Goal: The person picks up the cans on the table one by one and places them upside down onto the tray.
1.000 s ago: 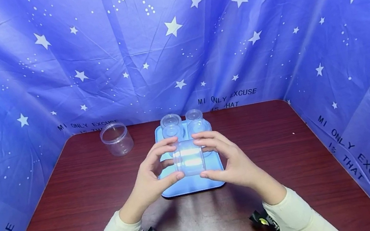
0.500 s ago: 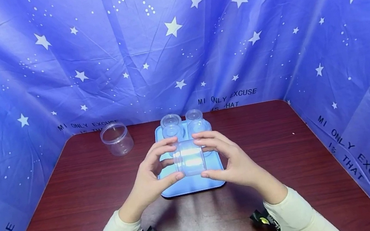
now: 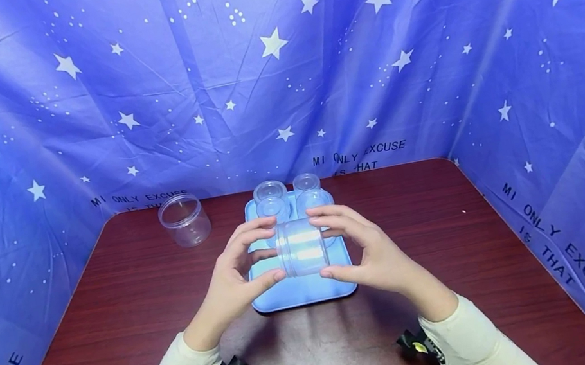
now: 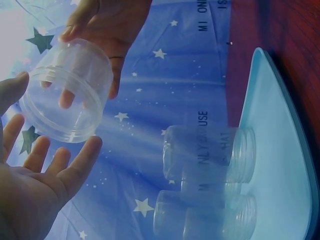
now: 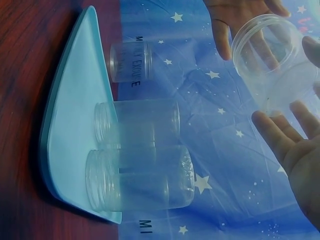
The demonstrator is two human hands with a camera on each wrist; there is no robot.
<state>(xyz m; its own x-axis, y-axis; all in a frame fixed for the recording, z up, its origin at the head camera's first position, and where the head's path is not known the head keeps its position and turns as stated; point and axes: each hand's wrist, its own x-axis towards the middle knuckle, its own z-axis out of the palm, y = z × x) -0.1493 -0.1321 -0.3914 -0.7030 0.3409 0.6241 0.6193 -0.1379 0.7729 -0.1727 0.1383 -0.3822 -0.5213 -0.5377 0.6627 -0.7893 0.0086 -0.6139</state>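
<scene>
I see a person's two hands near the middle of the frame, holding one clear jar point(image 3: 302, 247) on its side, its ridged rim toward the left. The left hand point(image 3: 227, 275) grips the rim end, and the right hand point(image 3: 373, 248) grips the other end. Behind the held jar lies a light blue tray point(image 3: 305, 293), with several clear jars point(image 3: 269, 192) at its far part, partly hidden. Left of the tray, one wide clear jar point(image 3: 185, 222) stands upright on the dark red table point(image 3: 118, 324). A blue curtain point(image 3: 221, 45) with white stars fills the upper frame.
</scene>
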